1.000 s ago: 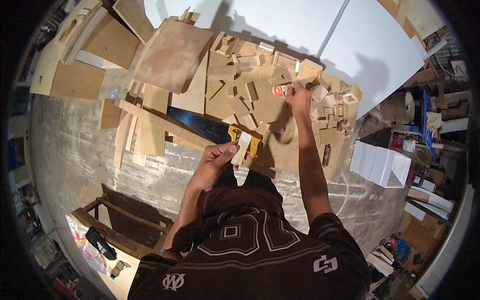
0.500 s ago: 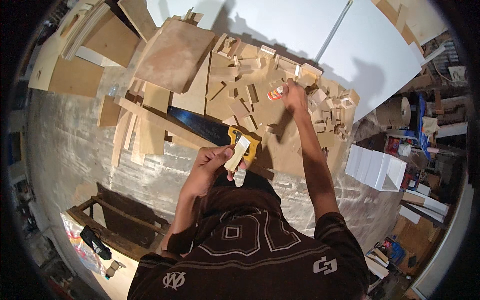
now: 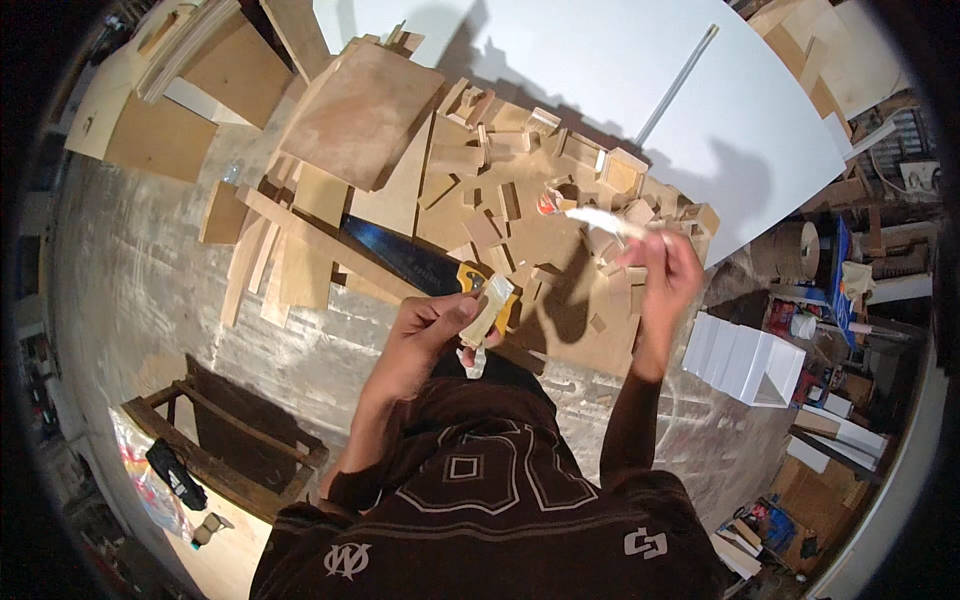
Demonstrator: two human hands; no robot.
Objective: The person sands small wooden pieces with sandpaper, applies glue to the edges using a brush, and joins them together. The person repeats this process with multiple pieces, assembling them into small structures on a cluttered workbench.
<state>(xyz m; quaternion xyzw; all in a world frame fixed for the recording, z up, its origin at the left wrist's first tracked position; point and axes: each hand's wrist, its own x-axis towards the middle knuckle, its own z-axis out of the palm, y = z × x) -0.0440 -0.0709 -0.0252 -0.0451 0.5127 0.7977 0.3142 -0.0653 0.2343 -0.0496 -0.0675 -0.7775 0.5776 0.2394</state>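
Observation:
My left hand (image 3: 428, 338) is closed on a small pale wood piece (image 3: 487, 318), its far end whitish. A crumpled white scrap (image 3: 473, 362) shows just below those fingers. Raised over the right side of the work board, my right hand (image 3: 662, 268) pinches a slim white strip (image 3: 600, 219) that points to the left. Beyond the strip's tip is a small white-and-orange bottle (image 3: 549, 201), apart from my hand. A handsaw (image 3: 405, 254) with a dark blue blade lies behind my left hand, its yellow handle partly hidden by the wood piece.
Many small wood blocks and frames (image 3: 485, 228) are scattered over the brown board (image 3: 590, 335). Plywood sheets (image 3: 362, 112) and long strips (image 3: 262, 262) lie at the left. A large white panel (image 3: 600, 60) spans the back. A white box (image 3: 745, 360) sits on the right.
My right hand has let go of the bottle and drawn back toward me and to the right, now with the white strip in its fingers. My left hand stays nearly in place.

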